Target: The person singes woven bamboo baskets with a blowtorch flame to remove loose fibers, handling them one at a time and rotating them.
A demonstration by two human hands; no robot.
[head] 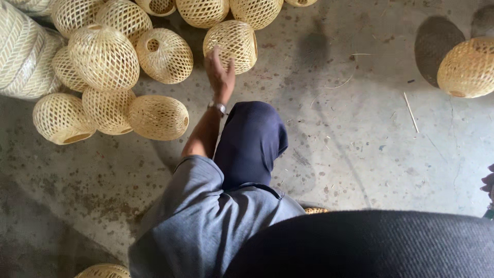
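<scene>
My left hand [219, 72] reaches forward over my dark blue knee [251, 141], fingers spread, and holds nothing. Its fingertips rest against the lower side of a round woven bamboo shade [234, 41] lying on the concrete floor. A metal watch [218, 106] sits on that wrist. My right hand is out of sight. My grey sleeve [198, 206] fills the lower middle of the view.
Several more woven bamboo shades [105, 56] are heaped at the upper left, and one [467, 67] lies apart at the right. A thin bamboo stick [410, 111] lies on the floor. A dark textured surface [370, 244] covers the bottom right. Another person's fingers or toes [488, 183] show at the right edge.
</scene>
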